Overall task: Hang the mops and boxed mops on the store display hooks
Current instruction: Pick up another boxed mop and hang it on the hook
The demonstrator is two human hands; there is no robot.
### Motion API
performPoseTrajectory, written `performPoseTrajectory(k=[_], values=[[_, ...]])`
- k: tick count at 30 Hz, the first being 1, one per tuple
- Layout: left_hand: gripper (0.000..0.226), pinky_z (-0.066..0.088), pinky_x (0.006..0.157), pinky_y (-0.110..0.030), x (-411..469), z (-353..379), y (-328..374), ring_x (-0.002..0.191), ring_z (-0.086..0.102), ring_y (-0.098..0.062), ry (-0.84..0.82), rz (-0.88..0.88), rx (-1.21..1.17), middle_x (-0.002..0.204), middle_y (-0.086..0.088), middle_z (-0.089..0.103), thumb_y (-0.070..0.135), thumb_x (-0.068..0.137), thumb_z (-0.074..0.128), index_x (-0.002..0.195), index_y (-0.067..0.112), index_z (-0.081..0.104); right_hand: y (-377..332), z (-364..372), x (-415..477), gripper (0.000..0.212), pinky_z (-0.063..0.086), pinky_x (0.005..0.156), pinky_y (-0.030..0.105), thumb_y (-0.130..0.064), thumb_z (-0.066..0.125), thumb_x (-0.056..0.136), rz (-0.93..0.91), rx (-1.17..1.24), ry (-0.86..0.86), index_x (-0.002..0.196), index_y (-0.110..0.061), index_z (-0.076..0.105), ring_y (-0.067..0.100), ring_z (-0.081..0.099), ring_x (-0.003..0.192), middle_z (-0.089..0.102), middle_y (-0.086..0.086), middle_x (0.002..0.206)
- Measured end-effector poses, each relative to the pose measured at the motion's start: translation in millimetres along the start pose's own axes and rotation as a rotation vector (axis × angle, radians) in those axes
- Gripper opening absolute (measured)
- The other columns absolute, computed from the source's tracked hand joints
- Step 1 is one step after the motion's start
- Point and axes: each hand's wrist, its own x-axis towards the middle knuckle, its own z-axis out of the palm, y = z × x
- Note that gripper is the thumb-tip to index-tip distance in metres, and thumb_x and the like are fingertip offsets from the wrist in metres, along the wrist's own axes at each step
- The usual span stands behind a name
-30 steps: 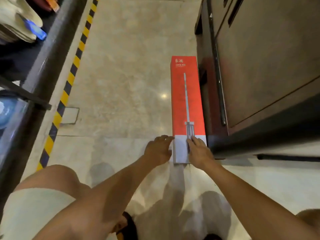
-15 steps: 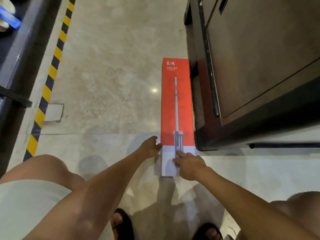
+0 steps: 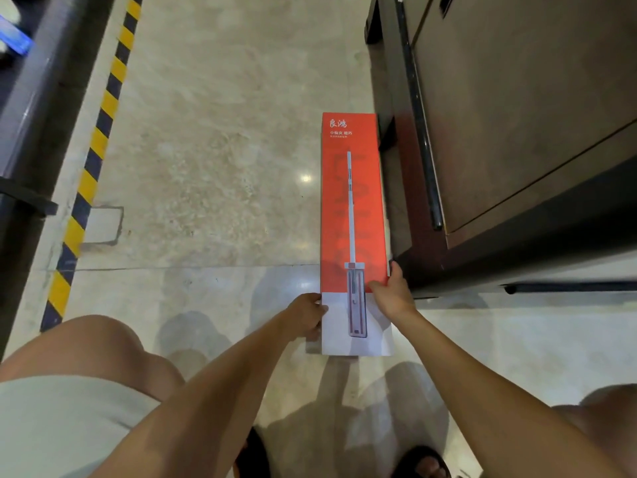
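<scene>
Boxed mop (image 3: 353, 208) lies flat on the floor (image 3: 213, 160), long axis running away from the person, its far part red-orange and its near end white. Its right long edge sits just beside the base of a dark cabinet (image 3: 517, 132); whether the two touch cannot be told. To the box's left the floor is open as far as a yellow-and-black striped tape line (image 3: 94, 146), which runs along a dark shelf base (image 3: 44, 108) at the left edge of view.

Left hand (image 3: 305, 315) is closed on the box's left edge at the white end; fingertips curl under and are hidden. Right hand (image 3: 393, 291) grips the right edge where red meets white, thumb on the top face, fingers wrapped over the side out of sight. Whether the near end is off the floor cannot be told.

Cut off or unclear: cabinet top and right side run out of frame; a blue item (image 3: 15, 43) at upper left is blurred. Dark footwear shows only partly at the bottom edge.

Materials: floor is polished beige stone-look tile with a glare spot and a grout seam across it. Box is smooth printed cardboard, a long rectangle, showing a flat-mop picture and Chinese lettering. Cabinet faces are matte brown with a long dark bar handle (image 3: 418, 115).
</scene>
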Motion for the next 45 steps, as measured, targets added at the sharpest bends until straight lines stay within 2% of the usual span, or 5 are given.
performPoseTrajectory(k=[9,15,22,30,45], values=[[0.034,0.05,0.109,-0.054,-31.1,-32.9,5.0,0.126,0.063,-0.037,-0.224,-0.044,-0.162,0.138,-0.016,0.064,0.001,0.111,0.038,0.14,0.008,0.054,5.8,-1.4,13.0,0.032,0.056,0.098,0.05,-0.041,0.071,0.091,0.001,0.346,-0.058,0.12,-0.034,0.061,0.022,0.064,0.112,0.059,-0.001,0.13],[0.039,0.047,0.111,-0.06,-39.9,-37.4,0.6,0.106,0.07,-0.033,-0.205,-0.018,-0.224,0.112,-0.011,0.071,-0.009,0.105,0.039,0.13,0.01,0.061,-6.9,7.9,6.4,0.066,0.056,0.087,0.042,-0.06,0.076,0.082,0.1,0.4,-0.262,0.131,-0.029,0.045,0.02,0.068,0.104,0.067,-0.005,0.118],[0.034,0.057,0.055,-0.028,-64.0,-38.0,16.7,0.067,0.072,-0.015,-0.132,-0.079,-0.271,0.089,-0.004,0.07,0.042,0.11,0.045,0.095,0.019,0.064,-12.0,17.2,1.8,0.058,0.061,0.083,0.043,-0.04,0.086,0.079,0.026,0.45,-0.321,0.128,-0.028,0.057,0.023,0.077,0.095,0.076,0.0,0.11],[0.081,0.051,0.11,-0.052,-39.8,-61.3,47.3,0.117,0.073,-0.028,-0.043,0.144,-0.446,0.127,-0.006,0.076,0.086,0.083,0.055,0.136,0.026,0.065,3.5,11.3,-27.0,0.066,0.057,0.098,0.053,-0.023,0.086,0.08,0.021,0.664,-0.478,0.137,-0.02,0.051,0.034,0.074,0.108,0.072,0.013,0.124],[0.056,0.058,0.101,-0.052,-184.9,-73.6,119.3,0.109,0.076,-0.027,0.209,0.424,-0.713,0.119,-0.007,0.079,0.054,0.091,0.073,0.132,0.017,0.069,-59.0,-79.0,-151.3,0.072,0.057,0.083,0.028,-0.047,0.083,0.079,-0.055,0.284,-0.545,0.14,-0.028,0.048,0.013,0.072,0.106,0.066,-0.004,0.133]])
